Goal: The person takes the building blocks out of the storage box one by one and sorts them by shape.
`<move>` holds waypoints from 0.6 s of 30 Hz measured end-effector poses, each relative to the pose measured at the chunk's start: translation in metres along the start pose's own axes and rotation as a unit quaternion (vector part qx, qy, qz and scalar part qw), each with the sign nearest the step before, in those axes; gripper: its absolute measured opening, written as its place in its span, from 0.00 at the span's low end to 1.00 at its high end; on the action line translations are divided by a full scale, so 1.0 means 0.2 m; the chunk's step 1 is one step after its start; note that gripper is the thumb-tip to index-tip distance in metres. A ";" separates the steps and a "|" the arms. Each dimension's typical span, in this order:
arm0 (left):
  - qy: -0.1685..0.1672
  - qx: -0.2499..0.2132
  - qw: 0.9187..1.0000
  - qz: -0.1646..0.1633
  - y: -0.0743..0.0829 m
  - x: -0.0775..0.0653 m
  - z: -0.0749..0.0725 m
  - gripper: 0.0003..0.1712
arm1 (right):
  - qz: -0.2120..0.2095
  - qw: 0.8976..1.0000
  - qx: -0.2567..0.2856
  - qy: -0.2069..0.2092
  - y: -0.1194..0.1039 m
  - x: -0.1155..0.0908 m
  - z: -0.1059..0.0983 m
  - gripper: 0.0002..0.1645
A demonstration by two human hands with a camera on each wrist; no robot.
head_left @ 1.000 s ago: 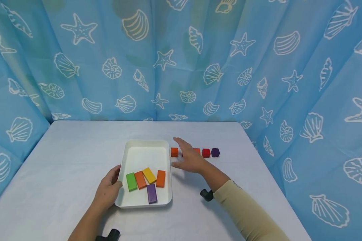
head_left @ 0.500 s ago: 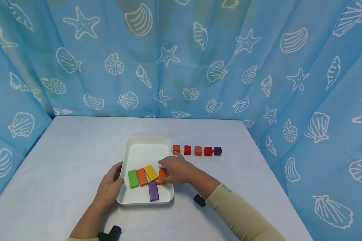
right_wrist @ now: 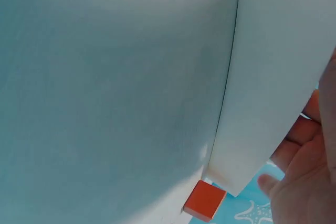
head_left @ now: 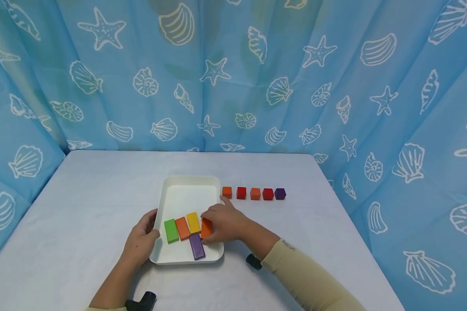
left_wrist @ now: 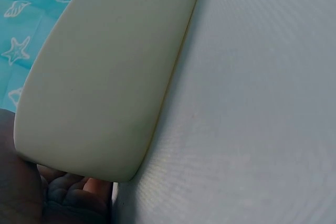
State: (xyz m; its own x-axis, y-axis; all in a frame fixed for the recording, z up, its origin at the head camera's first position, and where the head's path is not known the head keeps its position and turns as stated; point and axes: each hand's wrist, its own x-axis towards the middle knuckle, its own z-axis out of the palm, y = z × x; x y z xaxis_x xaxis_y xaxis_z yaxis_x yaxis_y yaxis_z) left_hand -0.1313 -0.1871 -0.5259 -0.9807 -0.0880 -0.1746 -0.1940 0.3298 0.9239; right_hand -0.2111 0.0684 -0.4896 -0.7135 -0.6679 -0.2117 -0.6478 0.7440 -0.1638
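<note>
A white tray (head_left: 184, 196) lies on the table and holds several flat blocks. Green (head_left: 171, 230), orange (head_left: 182, 228) and yellow (head_left: 193, 223) blocks lie side by side, with a purple block (head_left: 196, 246) in front of them. My right hand (head_left: 213, 223) reaches over the tray's right rim and pinches a second orange block (head_left: 205, 229). My left hand (head_left: 149, 235) grips the tray's left rim. In the left wrist view its fingers (left_wrist: 71, 198) curl under the tray wall (left_wrist: 105, 77). The right wrist view shows the tray's outer wall (right_wrist: 273, 77) and my right hand (right_wrist: 307, 182).
A row of small cubes stands right of the tray: orange (head_left: 227, 191), red (head_left: 241, 192), orange (head_left: 255, 193), red (head_left: 267, 194), purple (head_left: 280, 193). The nearest orange cube (right_wrist: 203, 201) also shows in the right wrist view. A blue shell-print curtain (head_left: 233, 77) encloses the table (head_left: 101, 190).
My right hand came back from the cube row, leaving a red cube there, went into the tray and took hold of the right orange block. The left hand stayed on the tray.
</note>
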 end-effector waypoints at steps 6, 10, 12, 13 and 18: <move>-0.001 -0.003 1.000 -0.001 -0.01 -0.01 0.00 0.42 | -0.008 0.995 0.097 0.025 -0.01 -0.01 0.00 0.44; 0.006 0.000 1.000 -0.002 0.00 -0.02 0.01 0.42 | -0.031 0.987 0.148 0.060 0.00 -0.05 -0.02 0.44; 0.007 0.001 1.000 0.001 0.00 -0.02 0.01 0.42 | -0.040 0.981 0.173 0.075 0.01 -0.07 -0.03 0.44; 0.007 0.002 1.000 0.003 0.00 -0.01 0.01 0.42 | -0.043 0.979 0.183 0.082 0.01 -0.08 -0.04 0.43; 0.007 0.002 1.000 0.004 0.01 -0.01 0.01 0.42 | -0.049 0.971 0.209 0.104 0.06 -0.16 -0.05 0.44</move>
State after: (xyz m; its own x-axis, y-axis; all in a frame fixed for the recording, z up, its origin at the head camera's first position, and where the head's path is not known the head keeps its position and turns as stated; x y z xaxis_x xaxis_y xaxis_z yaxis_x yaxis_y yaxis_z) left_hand -0.1297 -0.1849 -0.5245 -0.9818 -0.0990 -0.1619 -0.1861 0.3340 0.9240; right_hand -0.1982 0.0986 -0.4750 -0.7200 -0.6937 0.0176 -0.5825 0.5904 -0.5587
